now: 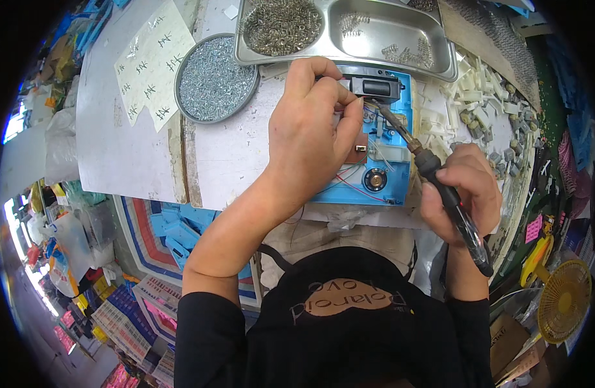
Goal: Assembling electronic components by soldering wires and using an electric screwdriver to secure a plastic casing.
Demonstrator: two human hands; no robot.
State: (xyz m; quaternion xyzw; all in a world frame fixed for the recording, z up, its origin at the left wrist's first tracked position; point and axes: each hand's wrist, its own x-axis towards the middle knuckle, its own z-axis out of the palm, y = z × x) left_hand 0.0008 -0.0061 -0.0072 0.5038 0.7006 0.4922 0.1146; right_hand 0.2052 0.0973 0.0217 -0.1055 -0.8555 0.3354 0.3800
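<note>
In my right hand (pixel 465 194) is a soldering iron (pixel 433 165) with a black handle, my fingers closed around it. Its metal tip slants up and left to the edge of a black box-shaped part (pixel 376 86) at the top of a blue plastic casing (pixel 391 191). My left hand (pixel 317 123) lies over the casing's left side, thumb and fingers pinched together close to the tip; what they hold is too small to make out. Inside the casing are thin wires, a small round speaker (pixel 375 180) and a brown circuit board (pixel 358 149), partly hidden by my left hand.
Small screws fill a round grey dish (pixel 255 84) at the left. Beyond the casing stands a metal tray (pixel 447 64) of springs. White plastic parts (pixel 468 97) are heaped at the right. Blue casings (pixel 181 229) lie below the table's edge, and a yellow fan (pixel 565 301) stands lower right.
</note>
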